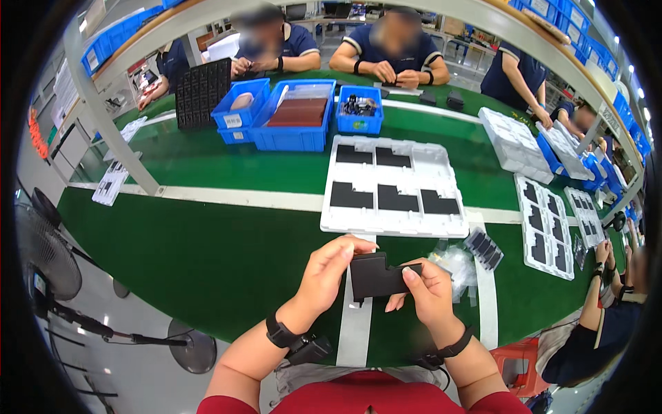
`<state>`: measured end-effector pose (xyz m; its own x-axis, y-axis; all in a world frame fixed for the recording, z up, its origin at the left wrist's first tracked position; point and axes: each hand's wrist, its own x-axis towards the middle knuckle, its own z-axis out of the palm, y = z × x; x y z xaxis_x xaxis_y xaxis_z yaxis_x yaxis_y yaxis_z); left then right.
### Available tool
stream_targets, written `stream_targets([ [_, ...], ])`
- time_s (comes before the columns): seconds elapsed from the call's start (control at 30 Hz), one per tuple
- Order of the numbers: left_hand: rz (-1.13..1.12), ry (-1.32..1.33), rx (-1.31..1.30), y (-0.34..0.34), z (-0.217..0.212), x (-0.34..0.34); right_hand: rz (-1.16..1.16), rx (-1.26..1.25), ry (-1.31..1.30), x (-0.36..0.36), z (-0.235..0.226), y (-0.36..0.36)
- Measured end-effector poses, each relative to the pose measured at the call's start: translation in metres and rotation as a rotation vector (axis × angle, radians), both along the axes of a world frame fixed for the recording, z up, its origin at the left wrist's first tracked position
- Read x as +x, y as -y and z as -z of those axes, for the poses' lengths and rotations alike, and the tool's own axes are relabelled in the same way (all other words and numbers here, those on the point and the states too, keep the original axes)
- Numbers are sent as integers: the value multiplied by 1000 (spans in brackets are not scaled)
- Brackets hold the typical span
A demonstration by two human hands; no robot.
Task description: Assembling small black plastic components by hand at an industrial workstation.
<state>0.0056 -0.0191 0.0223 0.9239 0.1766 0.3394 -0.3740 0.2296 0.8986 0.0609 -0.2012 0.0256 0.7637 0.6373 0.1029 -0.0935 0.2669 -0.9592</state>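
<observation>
A flat black L-shaped part (372, 277) with a notch in its upper right is held between both my hands, over the near edge of the green table. My left hand (327, 270) grips its left end, thumb and fingers pressed on it. At its right end, my right hand (429, 288) pinches it with the thumb on top. Just beyond lies a white tray (362, 222) with several similar black parts in its compartments. Right of my right hand are a heap of clear plastic bags (455, 268) and a small grey tray with dark strips (484, 249).
Blue bins (293, 138) and a smaller blue bin (360, 123) of small dark parts stand beyond the tray. At the right are another filled white tray (529, 231) and stacked white trays (512, 148). A metal post (114, 110) rises at left. Co-workers sit across the table.
</observation>
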Motion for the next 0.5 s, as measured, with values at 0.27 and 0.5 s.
stream_targets([
  [0.27,198,71,-218,-1,4,6,-6,2,-15,-3,-4,-2],
  [0.5,392,-66,-471,5,12,3,6,-34,-10,-5,1,-3],
])
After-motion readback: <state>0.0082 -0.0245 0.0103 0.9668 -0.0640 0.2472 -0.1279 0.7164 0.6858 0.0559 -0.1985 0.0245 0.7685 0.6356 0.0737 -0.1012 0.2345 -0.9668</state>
